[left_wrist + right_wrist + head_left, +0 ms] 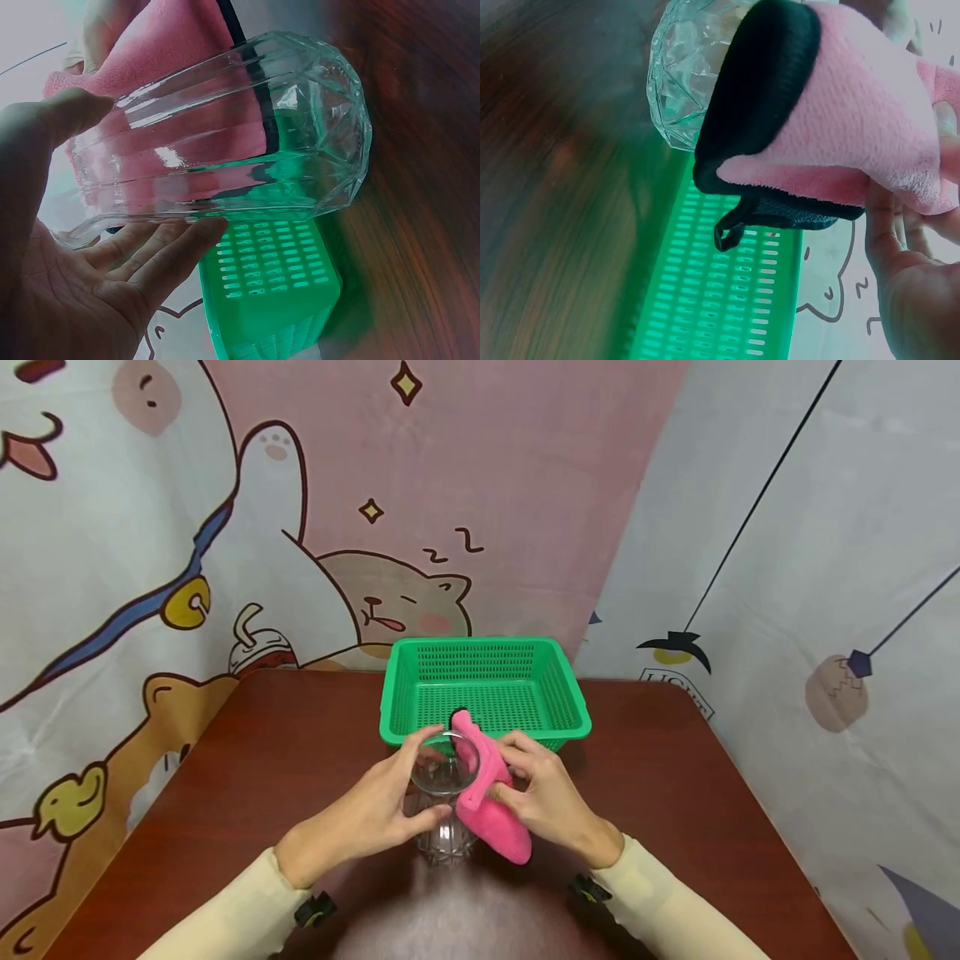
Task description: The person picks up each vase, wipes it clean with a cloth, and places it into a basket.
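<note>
A clear glass vase [446, 835] with a flared rim and a faceted base is gripped near its mouth by my left hand [382, 802], thumb on one side and fingers on the other. The left wrist view shows the vase [315, 142] lengthwise, its base raised over the table. My right hand [543, 789] pinches a pink cloth [495, 814] with black edging against the vase's right side. In the right wrist view the folded cloth [840, 105] covers much of the glass, and a small black loop [731, 234] hangs from its edge.
Just beyond the hands, a green plastic basket [483, 643] with slotted walls stands on the dark reddish-brown table [315, 727]. Behind the table hangs a cartoon-printed cloth backdrop [525, 485], which continues along both sides.
</note>
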{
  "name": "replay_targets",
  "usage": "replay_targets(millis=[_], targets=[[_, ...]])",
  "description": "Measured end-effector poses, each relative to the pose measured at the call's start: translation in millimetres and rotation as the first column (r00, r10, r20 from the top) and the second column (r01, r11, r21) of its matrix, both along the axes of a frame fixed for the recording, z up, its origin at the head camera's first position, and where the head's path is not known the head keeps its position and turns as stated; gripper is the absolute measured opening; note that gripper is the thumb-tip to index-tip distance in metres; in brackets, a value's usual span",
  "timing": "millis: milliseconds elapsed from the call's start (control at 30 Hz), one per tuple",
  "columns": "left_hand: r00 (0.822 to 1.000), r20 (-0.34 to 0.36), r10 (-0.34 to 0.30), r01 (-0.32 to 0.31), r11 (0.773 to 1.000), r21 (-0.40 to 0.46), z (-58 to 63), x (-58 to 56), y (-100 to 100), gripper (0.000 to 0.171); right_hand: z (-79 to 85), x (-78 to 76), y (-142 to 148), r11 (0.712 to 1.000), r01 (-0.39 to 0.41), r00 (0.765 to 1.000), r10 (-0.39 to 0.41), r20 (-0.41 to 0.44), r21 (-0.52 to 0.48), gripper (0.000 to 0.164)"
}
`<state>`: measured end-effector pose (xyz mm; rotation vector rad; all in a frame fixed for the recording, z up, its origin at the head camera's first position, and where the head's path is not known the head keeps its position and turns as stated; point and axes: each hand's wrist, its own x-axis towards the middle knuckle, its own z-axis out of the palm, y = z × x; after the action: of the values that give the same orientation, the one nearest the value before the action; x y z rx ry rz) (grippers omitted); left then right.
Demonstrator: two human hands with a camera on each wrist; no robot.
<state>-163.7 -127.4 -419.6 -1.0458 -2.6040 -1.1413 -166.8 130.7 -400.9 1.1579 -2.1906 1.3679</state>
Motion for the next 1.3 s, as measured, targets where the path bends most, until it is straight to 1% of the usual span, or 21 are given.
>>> replay_targets(millis=[100,200,300,367,467,633,733,800,900,967,1167,1300], targets=[[1.000,0.003,0.000,0.000,1.000,-0.005,-0.8,-0.4,-1,0.099,0.1,-0.2,-2,1.000,0.000,1.000,0.001,-0.018,0.022,0.048],[1.000,0.009,-0.002,0.002,1.000,-0.011,-2.3,-1.1,0,0.099,0.9,0.2,-3,0.999,0.000,1.000,0.000,-0.007,0.038,0.055],[1.000,0.010,-0.009,0.010,1.000,-0.008,-3.5,-1.5,0,0.099,2.4,1.3,-3,0.998,-0.007,1.000,0.006,0.020,0.056,0.051],[1.000,0.010,-0.013,0.013,1.000,-0.004,-3.9,-1.5,0,0.099,-0.1,-0.7,-3,0.998,-0.025,0.999,0.023,0.032,0.062,0.048],[1.000,0.012,-0.016,0.016,1.000,0.004,-4.1,-1.3,0,0.099,-7.7,-5.9,-2,0.996,-0.048,0.997,0.044,0.055,0.071,0.043],[1.000,0.018,-0.016,0.016,1.000,0.005,-3.5,-1.0,0,0.100,-24.6,-19.4,2,0.991,-0.060,0.996,0.051,0.075,0.118,0.034],[1.000,0.020,-0.013,0.013,1.000,0.001,-2.7,-1.1,0,0.100,-30.2,-25.0,5,0.985,-0.084,0.993,0.070,0.094,0.151,0.030],[1.000,0.023,-0.014,0.014,1.000,0.000,-2.1,-1.0,0,0.100,-31.9,-27.0,5,0.980,-0.097,0.991,0.080,0.106,0.172,0.030],[1.000,0.025,-0.015,0.015,1.000,-0.001,-1.8,-1.3,0,0.100,-32.6,-28.5,6,0.971,-0.099,0.992,0.078,0.104,0.218,0.034],[1.000,0.019,-0.014,0.014,1.000,-0.002,-1.8,-1.4,0,0.100,-32.1,-29.4,6,0.963,-0.090,0.994,0.070,0.087,0.253,0.035],[1.000,0.016,-0.009,0.009,1.000,-0.008,-1.0,-0.7,-1,0.098,-29.5,-32.6,6,0.928,-0.068,0.998,0.070,0.007,0.366,0.026],[1.000,0.021,-0.010,0.010,1.000,-0.009,0.1,-0.4,-1,0.099,-29.7,-33.2,7,0.907,-0.066,0.997,0.074,-0.004,0.415,0.019]])
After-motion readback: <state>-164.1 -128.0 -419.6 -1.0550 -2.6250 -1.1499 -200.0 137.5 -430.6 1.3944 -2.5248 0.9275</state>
